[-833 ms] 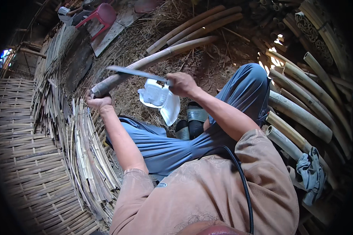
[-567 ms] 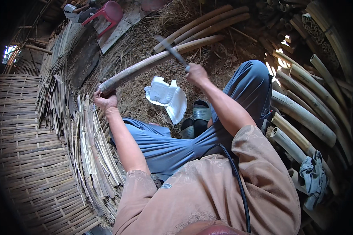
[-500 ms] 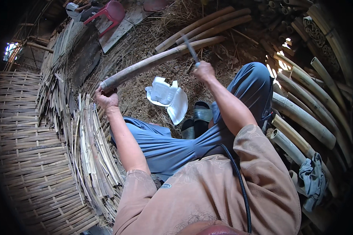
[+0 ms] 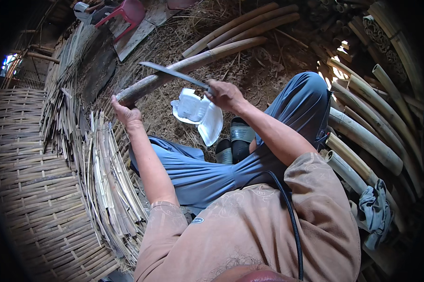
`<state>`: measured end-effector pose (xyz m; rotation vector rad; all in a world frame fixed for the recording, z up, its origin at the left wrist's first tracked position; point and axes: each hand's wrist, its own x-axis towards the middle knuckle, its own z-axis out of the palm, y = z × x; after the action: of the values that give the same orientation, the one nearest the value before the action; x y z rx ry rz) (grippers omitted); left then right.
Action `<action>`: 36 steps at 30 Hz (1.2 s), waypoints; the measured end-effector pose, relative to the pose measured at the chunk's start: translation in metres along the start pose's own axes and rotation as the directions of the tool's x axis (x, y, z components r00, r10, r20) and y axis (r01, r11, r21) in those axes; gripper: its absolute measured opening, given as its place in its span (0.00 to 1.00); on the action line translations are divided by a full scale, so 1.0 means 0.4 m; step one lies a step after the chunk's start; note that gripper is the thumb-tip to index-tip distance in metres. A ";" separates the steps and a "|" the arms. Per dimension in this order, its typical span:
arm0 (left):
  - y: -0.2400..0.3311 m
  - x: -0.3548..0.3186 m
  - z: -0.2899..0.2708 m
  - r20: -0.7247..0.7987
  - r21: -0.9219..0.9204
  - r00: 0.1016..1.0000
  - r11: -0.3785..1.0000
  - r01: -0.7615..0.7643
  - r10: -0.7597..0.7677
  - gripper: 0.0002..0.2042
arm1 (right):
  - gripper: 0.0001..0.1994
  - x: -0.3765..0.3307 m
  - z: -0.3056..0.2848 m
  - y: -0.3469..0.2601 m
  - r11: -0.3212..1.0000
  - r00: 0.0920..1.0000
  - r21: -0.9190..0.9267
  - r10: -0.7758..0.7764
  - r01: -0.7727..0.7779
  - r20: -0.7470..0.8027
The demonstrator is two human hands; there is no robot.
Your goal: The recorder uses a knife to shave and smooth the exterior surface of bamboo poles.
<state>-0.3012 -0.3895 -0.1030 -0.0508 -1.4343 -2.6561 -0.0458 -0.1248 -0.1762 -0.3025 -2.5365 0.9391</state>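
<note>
One head view only. Many split strips [image 4: 110, 183] already heaped at left beside a woven mat [image 4: 28, 188]; whole poles [image 4: 362, 136] stacked at right, plainly much left to do. Left hand [image 4: 125, 113] wrapped round the near end of a bamboo pole [image 4: 193, 63]. Right hand [image 4: 226, 95] fisted on a long knife [image 4: 174, 74], blade raised over that pole.

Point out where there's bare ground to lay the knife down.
Free: the straw-strewn ground between the bamboo pole and the white foam box. Crowded: split strips left of the left hand, stacked poles at right. The right hand holds the knife.
</note>
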 end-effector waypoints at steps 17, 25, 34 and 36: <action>-0.023 -0.029 0.012 -0.355 0.151 0.934 0.984 0.097 -0.037 0.33 | 0.19 0.015 -0.013 0.025 0.936 0.936 0.033 0.349 -0.351 0.052; -0.039 -0.017 0.039 -0.241 0.067 0.968 0.996 -0.054 0.068 0.27 | 0.23 0.010 -0.087 0.037 0.869 0.867 0.073 0.477 -0.490 0.143; -0.017 -0.037 0.027 -0.004 -0.139 0.997 0.988 -0.073 0.073 0.14 | 0.23 0.046 -0.119 0.119 0.798 0.808 -0.131 0.586 -0.588 -0.058; -0.011 -0.046 0.042 -0.035 -0.169 0.999 0.986 -0.008 0.003 0.15 | 0.27 0.048 -0.132 0.127 0.770 0.780 -0.124 0.618 -0.626 -0.099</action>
<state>-0.2839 -0.3715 -0.0989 -0.0244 -1.1933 -2.7536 -0.0360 -0.0501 -0.1678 -1.2656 -2.4864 0.9308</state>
